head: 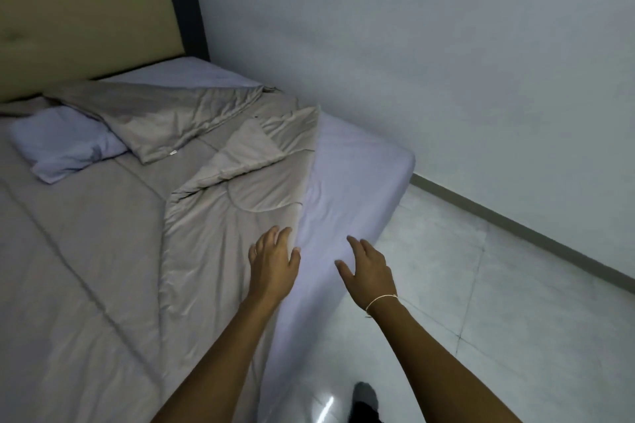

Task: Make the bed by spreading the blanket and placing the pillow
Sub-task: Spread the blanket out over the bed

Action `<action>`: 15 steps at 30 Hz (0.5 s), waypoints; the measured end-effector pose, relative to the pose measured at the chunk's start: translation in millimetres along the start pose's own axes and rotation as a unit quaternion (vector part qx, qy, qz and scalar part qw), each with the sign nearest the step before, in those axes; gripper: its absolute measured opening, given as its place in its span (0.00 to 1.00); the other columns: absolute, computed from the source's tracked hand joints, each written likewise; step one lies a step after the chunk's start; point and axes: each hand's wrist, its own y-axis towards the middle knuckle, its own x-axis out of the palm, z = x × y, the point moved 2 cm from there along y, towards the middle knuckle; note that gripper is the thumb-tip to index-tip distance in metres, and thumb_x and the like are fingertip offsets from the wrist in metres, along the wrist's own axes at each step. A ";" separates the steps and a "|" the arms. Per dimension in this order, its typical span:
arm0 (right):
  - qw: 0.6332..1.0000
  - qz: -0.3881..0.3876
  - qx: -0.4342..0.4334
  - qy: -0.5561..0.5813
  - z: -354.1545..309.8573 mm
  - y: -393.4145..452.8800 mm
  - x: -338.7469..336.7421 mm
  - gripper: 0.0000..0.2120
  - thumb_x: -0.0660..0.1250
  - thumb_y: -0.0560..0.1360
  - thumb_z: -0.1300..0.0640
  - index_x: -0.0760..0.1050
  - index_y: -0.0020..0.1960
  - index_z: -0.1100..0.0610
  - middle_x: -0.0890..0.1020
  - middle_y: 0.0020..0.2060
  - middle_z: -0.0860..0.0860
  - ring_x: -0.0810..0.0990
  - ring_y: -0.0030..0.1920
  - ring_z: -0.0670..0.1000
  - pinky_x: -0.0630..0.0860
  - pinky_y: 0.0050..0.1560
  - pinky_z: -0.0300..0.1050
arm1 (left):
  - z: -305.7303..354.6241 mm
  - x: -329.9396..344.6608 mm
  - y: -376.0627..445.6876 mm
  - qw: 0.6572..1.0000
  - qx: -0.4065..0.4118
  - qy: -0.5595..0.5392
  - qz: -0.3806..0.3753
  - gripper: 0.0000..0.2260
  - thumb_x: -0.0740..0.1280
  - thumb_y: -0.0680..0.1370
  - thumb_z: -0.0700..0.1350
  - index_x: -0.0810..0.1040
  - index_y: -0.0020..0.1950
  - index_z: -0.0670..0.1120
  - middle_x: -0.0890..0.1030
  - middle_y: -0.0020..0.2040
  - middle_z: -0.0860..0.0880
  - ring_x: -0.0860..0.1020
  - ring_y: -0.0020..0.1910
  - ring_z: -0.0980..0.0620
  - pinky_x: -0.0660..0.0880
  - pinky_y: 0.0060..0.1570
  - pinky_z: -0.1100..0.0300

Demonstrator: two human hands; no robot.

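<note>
The grey-brown blanket (103,251) covers the left part of the bed (360,175), but along the side nearer the wall it is folded back on itself, so a long strip of pale sheet lies bare from the foot up toward the headboard (86,17). That folded edge runs away from the person, roughly along the bed's length, and the coming move turns on it: the edge has to travel rightward, across the bare strip to the mattress side. The left hand (273,261) is the nearer one, fingers spread and loosely curved, resting on or just above the blanket right at its edge; it grips nothing, though whether the palm presses the cloth cannot be told. The right hand (367,268) hovers open over the bare sheet just beside that edge, fingers apart, empty (a thin cord sits at its wrist). The pillow (65,144) lies well apart from both hands, up near the headboard, with a bunched fold of blanket draped over its far corner. By my judgement the spreading is only partly done, and the pillow cannot be set properly until that fold is pulled clear.
</note>
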 end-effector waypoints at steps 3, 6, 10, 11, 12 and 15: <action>0.999 -0.029 -0.027 0.005 24.5 65.7 -1.8 0.29 0.58 0.78 0.40 0.57 0.75 0.48 0.64 0.74 0.52 0.62 0.73 0.55 0.66 0.70 0.54 | 17.9 20.9 46.7 0.999 -0.040 -0.001 0.022 0.23 0.59 0.80 0.48 0.62 0.74 0.45 0.65 0.73 0.43 0.63 0.72 0.45 0.57 0.71 0.49; 0.998 -0.049 -0.045 0.012 44.0 123.8 -12.6 0.29 0.58 0.77 0.39 0.57 0.75 0.48 0.63 0.74 0.52 0.62 0.74 0.55 0.66 0.70 0.54 | 33.9 38.6 86.8 0.997 -0.079 0.006 0.021 0.24 0.59 0.80 0.49 0.60 0.75 0.45 0.64 0.74 0.43 0.62 0.72 0.45 0.57 0.71 0.49; 0.992 -0.083 -0.098 0.000 64.1 198.5 -27.2 0.30 0.59 0.77 0.39 0.57 0.75 0.48 0.63 0.74 0.52 0.61 0.74 0.54 0.66 0.70 0.54 | 51.3 57.9 136.8 0.992 -0.120 0.006 0.047 0.23 0.60 0.80 0.48 0.61 0.74 0.45 0.64 0.74 0.43 0.63 0.72 0.45 0.57 0.72 0.48; 0.991 -0.088 -0.105 -0.003 68.2 219.4 -30.1 0.30 0.59 0.77 0.40 0.57 0.75 0.48 0.63 0.74 0.53 0.61 0.74 0.55 0.66 0.70 0.54 | 53.5 63.7 147.0 0.989 -0.135 0.001 0.055 0.23 0.60 0.80 0.47 0.62 0.74 0.45 0.65 0.73 0.43 0.63 0.72 0.44 0.57 0.72 0.47; 0.990 -0.098 -0.104 -0.004 72.2 238.8 -31.4 0.30 0.59 0.77 0.40 0.57 0.75 0.48 0.63 0.74 0.53 0.61 0.74 0.56 0.66 0.70 0.54 | 54.4 69.8 154.8 0.987 -0.147 0.000 0.059 0.23 0.61 0.79 0.47 0.63 0.73 0.44 0.66 0.73 0.42 0.64 0.72 0.44 0.58 0.71 0.46; 0.985 -0.127 -0.117 0.002 74.3 281.3 -24.7 0.31 0.60 0.77 0.40 0.57 0.75 0.49 0.63 0.74 0.54 0.61 0.74 0.56 0.66 0.70 0.56 | 46.7 88.6 174.4 0.983 -0.176 0.019 0.058 0.23 0.62 0.79 0.46 0.65 0.73 0.44 0.67 0.72 0.42 0.66 0.71 0.43 0.60 0.70 0.44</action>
